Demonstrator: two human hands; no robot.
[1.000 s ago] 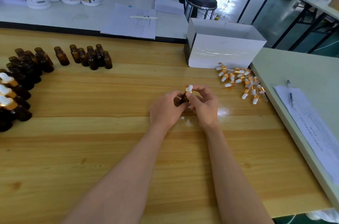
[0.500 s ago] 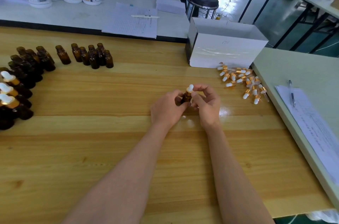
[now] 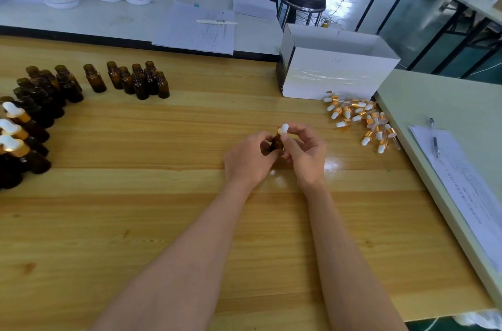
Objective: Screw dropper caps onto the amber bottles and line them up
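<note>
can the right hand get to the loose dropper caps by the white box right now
Probably, once freed: bare wooden table lies between the right hand and the loose dropper caps, nothing blocking. For now it pinches the cap on the amber bottle that the left hand holds.

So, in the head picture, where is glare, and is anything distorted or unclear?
Head view: glare on the wooden table beside the right hand and on the white box front; the wide lens tilts the capped bottles at left outward; the amber bottle in the left hand is dark, detail lost.
</note>
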